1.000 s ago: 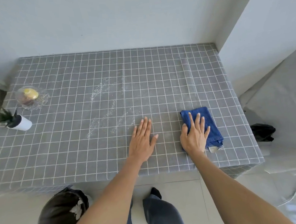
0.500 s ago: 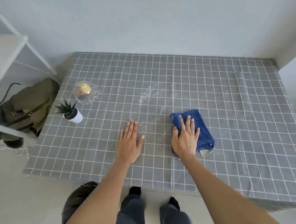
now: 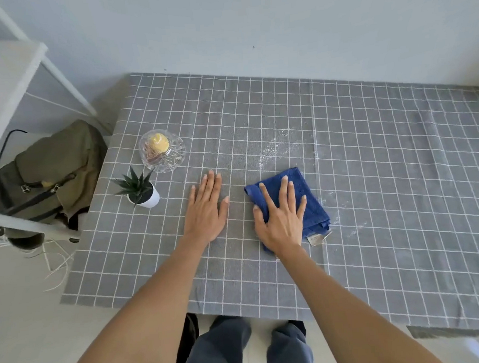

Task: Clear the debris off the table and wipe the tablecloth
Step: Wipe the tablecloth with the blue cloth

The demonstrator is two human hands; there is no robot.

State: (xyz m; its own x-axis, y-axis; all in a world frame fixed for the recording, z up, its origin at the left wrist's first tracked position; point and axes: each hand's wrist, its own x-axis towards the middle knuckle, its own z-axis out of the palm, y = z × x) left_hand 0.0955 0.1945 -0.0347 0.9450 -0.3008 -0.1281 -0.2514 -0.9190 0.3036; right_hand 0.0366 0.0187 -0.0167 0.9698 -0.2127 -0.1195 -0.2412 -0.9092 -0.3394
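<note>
Progress, as I judge it: wiping under way, unfinished. White debris (image 3: 275,148) lies on the tablecloth (image 3: 371,159) beyond and right of the blue cloth (image 3: 304,202).

Count:
- one right hand (image 3: 281,221), fingers spread flat, pressing the cloth
- one left hand (image 3: 206,211), fingers straight, close together, flat on tablecloth
- one potted plant (image 3: 142,190)
- one glass dish (image 3: 162,151)
</note>
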